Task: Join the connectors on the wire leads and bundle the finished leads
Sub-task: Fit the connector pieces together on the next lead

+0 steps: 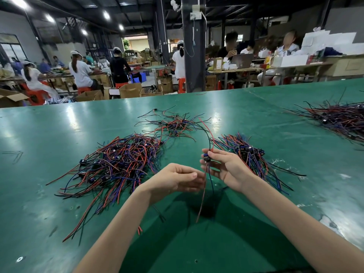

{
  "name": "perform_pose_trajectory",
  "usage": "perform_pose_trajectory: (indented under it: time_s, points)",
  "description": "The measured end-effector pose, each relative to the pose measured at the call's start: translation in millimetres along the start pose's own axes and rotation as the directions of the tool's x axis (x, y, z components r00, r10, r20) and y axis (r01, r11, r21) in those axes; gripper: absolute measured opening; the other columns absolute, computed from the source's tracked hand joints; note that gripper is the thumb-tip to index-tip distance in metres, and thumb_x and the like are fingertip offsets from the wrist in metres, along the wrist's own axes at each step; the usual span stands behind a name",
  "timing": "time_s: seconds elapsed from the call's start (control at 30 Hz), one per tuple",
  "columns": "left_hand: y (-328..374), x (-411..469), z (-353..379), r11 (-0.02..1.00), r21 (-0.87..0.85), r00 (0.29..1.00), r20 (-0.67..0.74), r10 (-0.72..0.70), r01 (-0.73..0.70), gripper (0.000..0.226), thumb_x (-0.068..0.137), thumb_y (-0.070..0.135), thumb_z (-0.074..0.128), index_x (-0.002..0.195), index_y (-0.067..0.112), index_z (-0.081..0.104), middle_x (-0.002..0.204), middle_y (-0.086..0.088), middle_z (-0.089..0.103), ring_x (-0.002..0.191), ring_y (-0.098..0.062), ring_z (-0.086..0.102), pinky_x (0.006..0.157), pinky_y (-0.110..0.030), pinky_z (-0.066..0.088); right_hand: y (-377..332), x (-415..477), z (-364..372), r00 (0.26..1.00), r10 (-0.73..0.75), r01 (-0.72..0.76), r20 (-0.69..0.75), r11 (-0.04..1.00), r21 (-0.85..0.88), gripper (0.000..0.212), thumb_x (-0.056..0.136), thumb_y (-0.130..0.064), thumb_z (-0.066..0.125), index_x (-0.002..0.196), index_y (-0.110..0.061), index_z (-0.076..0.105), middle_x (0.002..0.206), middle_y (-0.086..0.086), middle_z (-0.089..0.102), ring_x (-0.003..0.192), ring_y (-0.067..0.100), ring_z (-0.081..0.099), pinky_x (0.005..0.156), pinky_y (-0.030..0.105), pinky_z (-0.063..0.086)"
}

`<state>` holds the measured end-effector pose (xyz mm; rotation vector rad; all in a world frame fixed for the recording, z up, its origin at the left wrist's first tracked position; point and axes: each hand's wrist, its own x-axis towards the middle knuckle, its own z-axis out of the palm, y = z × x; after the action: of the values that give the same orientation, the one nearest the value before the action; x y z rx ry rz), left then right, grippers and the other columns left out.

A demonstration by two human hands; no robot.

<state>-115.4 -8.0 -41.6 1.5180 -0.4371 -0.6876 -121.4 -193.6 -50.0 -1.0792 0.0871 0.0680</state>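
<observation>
Nearest, above the green table [256, 209], the left hand [177, 179] hangs with its fingers loosely curled and the palm turned to the right; it holds nothing. Just to its right and a little farther out, the right hand [228, 167] pinches a small dark connector [206, 158] between thumb and fingertips.

The lead [203, 186] runs through that pinch almost straight up and down in the view. Red and blue wires dangle from the connector towards the person, and a red and a black wire rise from it and arc away over the table. The dangling wires pass just beside the left fingertips; whether they touch them I cannot tell. The left hand is therefore the nearer one for gathering the loose tails, while the right hand already has the connector.

Just behind the right hand lies a tidier heap [250, 154] of leads with their connectors clustered together, probably the finished ones; if so, this lead has only a short way to go, away and to the right.

To the left of the left hand sprawls a large tangle [122, 162] of red, blue and black wires. Beyond it sits a small pile [174, 125], and well apart at the far right edge another heap [340, 119].
</observation>
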Motion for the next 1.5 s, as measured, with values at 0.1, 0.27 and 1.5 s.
perform_pose_trajectory:
  time_s: [0.1,0.27,1.5]
  points:
    - [-1,6,-3,0.996,-0.008,0.967,-0.243,0.079,-0.083,0.016,0.094,0.008,0.053,0.093,0.003,0.069,0.081,-0.007,0.072,0.069,-0.013,0.066,0.066,-0.023,0.056,1,-3,2,0.992,0.107,-0.103,0.073,0.993,-0.062,0.015,0.089,-0.001,0.056,0.095,-0.003,0.069,0.08,0.007,0.072,0.066,0.017,0.07,0.06,0.026,0.058]
    - [-7,10,-6,0.989,0.008,0.915,-0.379,0.139,-0.147,0.009,0.089,0.016,0.063,0.09,0.012,0.071,0.077,0.003,0.07,0.067,-0.006,0.059,0.06,-0.015,0.05,11,-8,9,0.962,0.229,-0.2,0.148,0.962,-0.187,0.011,0.085,-0.001,0.061,0.09,-0.004,0.07,0.078,0.008,0.072,0.063,0.017,0.07,0.056,0.023,0.057]
    - [-17,18,3,0.961,-0.107,0.88,-0.439,0.184,-0.254,0.01,0.073,0.01,0.074,0.063,0.011,0.072,0.064,-0.001,0.069,0.056,-0.01,0.049,0.052,-0.015,0.04,19,-18,22,0.987,0.083,-0.014,0.14,0.902,-0.431,0.019,0.089,-0.002,0.058,0.071,-0.001,0.065,0.057,0.01,0.064,0.041,0.016,0.059,0.044,0.022,0.05]
